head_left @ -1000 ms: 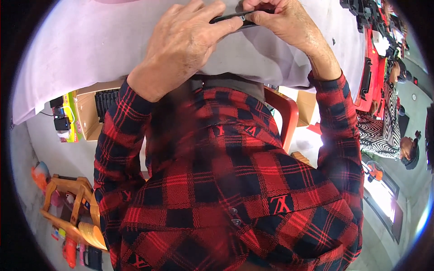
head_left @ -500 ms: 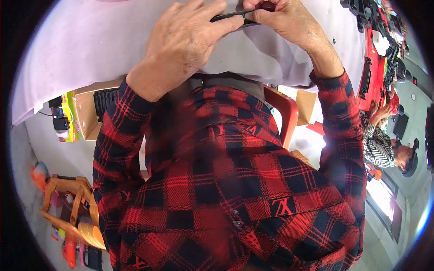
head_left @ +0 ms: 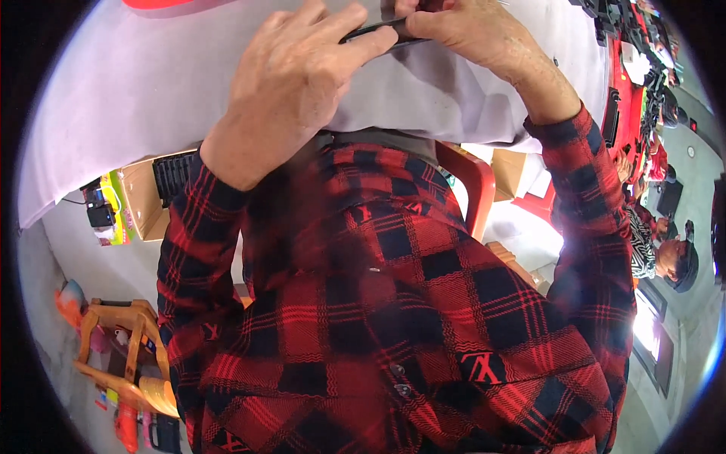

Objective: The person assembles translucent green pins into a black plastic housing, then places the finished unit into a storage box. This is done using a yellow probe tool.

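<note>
Both my hands meet at the top edge of the view, over a table with a pale lilac cloth (head_left: pixel 151 83). Between them is a slim black part (head_left: pixel 408 36), long and narrow; its exact kind does not show. My left hand (head_left: pixel 295 76) has its thumb and fingers closed around the part's left end. My right hand (head_left: pixel 473 34) pinches the other end with thumb and fingertips, partly cut off by the frame edge. Much of the part is hidden behind the fingers.
A red object (head_left: pixel 155 3) lies at the far edge of the cloth. Several black parts sit on a red surface (head_left: pixel 628 113) at right, where other people (head_left: pixel 673 261) are at work. Below the table stand a cardboard box (head_left: pixel 144 200), a red chair (head_left: pixel 476 189) and a wooden chair (head_left: pixel 125 348).
My view has shifted slightly, bringing the red object in at the top. Both hands keep their hold on the black part, and the right hand has turned a little.
</note>
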`<action>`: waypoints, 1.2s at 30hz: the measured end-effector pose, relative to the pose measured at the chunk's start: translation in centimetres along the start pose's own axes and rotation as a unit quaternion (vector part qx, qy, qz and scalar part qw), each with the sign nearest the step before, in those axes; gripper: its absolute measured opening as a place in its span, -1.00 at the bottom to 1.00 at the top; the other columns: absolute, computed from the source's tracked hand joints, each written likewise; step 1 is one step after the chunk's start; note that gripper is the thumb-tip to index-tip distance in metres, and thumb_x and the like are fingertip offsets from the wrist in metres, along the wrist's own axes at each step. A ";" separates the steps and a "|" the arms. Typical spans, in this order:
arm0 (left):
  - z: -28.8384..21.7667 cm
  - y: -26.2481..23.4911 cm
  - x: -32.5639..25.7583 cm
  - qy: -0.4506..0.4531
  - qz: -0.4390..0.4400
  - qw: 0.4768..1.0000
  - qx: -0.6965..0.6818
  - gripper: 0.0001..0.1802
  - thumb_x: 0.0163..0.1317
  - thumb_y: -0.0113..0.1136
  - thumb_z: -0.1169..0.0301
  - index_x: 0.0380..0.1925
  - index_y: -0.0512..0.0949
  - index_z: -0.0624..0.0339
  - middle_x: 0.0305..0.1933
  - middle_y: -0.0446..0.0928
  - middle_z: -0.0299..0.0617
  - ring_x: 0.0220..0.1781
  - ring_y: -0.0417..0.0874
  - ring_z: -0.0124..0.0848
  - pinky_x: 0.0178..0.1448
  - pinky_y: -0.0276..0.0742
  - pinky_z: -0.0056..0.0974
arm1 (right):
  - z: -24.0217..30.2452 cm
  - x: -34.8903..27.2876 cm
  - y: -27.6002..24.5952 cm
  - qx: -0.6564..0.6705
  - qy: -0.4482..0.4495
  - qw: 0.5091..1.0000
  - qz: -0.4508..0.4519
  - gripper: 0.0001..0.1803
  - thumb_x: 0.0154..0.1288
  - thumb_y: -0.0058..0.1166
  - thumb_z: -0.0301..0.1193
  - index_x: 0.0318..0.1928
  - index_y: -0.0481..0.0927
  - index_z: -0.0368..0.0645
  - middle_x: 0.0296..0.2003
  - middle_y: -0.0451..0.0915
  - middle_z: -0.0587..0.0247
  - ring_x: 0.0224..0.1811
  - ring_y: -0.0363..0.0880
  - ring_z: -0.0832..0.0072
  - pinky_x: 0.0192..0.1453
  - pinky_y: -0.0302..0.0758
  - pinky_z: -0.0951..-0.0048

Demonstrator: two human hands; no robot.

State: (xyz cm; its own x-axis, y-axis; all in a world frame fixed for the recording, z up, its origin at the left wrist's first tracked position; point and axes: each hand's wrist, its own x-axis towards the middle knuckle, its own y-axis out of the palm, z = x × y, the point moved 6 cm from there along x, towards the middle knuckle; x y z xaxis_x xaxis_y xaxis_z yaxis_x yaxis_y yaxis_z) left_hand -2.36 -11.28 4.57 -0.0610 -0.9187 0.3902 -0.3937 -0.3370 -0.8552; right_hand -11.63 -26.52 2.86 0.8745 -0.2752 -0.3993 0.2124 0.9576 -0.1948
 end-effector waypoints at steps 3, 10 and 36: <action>-0.1 -0.3 -0.1 -0.017 0.022 1.000 0.009 -0.45 0.11 0.38 0.47 0.17 0.63 -0.14 -0.13 0.48 -0.34 -0.08 0.53 -0.30 -0.03 0.44 -0.17 | -0.2 0.1 0.4 0.032 -0.006 0.999 0.011 -0.86 0.26 0.03 -0.71 -0.36 0.52 -0.20 -0.39 0.52 0.48 -0.34 0.40 0.72 -0.23 0.39 0.60; -0.1 -0.5 -0.1 -0.030 0.042 0.998 0.030 -0.48 0.16 0.33 0.43 0.17 0.63 -0.20 -0.12 0.49 -0.35 -0.05 0.54 -0.30 0.03 0.47 -0.17 | 0.8 -0.3 0.6 0.031 0.007 0.999 0.008 -0.84 0.26 0.00 -0.74 -0.34 0.53 -0.22 -0.38 0.53 0.47 -0.33 0.42 0.71 -0.21 0.41 0.61; -0.3 -0.4 0.0 -0.030 0.039 0.998 0.024 -0.49 0.19 0.30 0.46 0.17 0.64 -0.24 -0.14 0.49 -0.37 -0.05 0.54 -0.29 0.01 0.46 -0.17 | 0.6 -0.6 0.7 0.038 0.000 0.999 -0.002 -0.87 0.31 0.03 -0.72 -0.29 0.56 -0.23 -0.36 0.56 0.47 -0.31 0.47 0.71 -0.18 0.45 0.61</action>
State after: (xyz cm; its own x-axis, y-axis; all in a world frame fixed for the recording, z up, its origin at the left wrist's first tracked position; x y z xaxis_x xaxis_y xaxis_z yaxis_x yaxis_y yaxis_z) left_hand -2.42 -11.07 5.03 -0.0333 -0.9529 0.3014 -0.3458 -0.2720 -0.8980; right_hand -11.74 -25.67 3.53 0.8739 -0.2794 -0.3979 0.2491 0.9601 -0.1271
